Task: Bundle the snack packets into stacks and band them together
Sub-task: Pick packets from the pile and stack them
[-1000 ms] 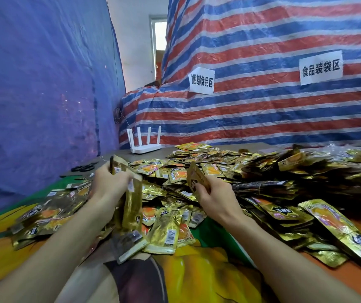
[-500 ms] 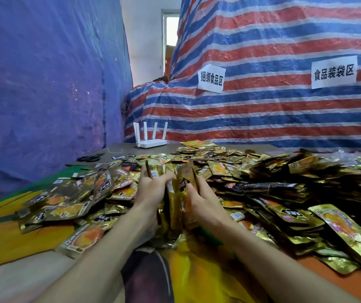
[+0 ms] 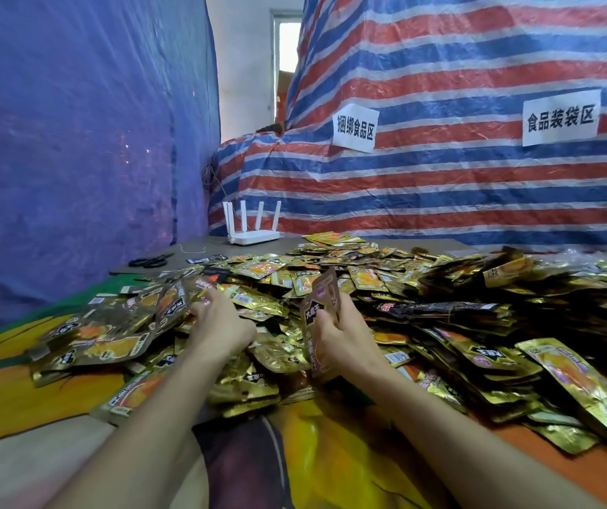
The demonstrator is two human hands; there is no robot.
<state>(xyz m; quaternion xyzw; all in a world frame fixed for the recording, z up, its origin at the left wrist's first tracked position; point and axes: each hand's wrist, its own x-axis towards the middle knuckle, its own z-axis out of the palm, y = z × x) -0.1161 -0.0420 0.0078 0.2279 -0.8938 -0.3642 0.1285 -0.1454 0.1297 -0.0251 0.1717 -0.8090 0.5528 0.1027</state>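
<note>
Right hand (image 3: 335,334), centre of frame, is clamped on a small stack of packets (image 3: 319,314) held upright on edge, thumb across the front face, lower end of the stack down among the loose packets. Left hand (image 3: 221,326), just left of it, lies palm down on the heap with fingers spread forward onto the packets; whether it grips any of them cannot be told.

Loose snack packets (image 3: 441,306), gold and dark foil with orange print, cover most of the desk from mid-left to the right edge, piled highest right of centre. One long gold packet (image 3: 581,380) lies at the lower right margin of the heap.

Desk (image 3: 331,453) is covered near the bottom of frame by a printed sheet in yellow, orange and green; farther back it shows grey-brown (image 3: 199,247). Black scissors (image 3: 149,261) rest on that bare part at mid-left, with a thin loop of band (image 3: 191,248) just beyond them. A white router (image 3: 252,229) with four upright antennas stands at the back edge, centre.

Room: blue tarpaulin (image 3: 74,141) fills the left side; a red, white and blue striped tarpaulin (image 3: 441,196) fills the right, carrying two white paper signs (image 3: 355,128) (image 3: 560,117) with black Chinese characters. Between the tarpaulins, top centre, a pale wall and a bright doorway (image 3: 287,49).
</note>
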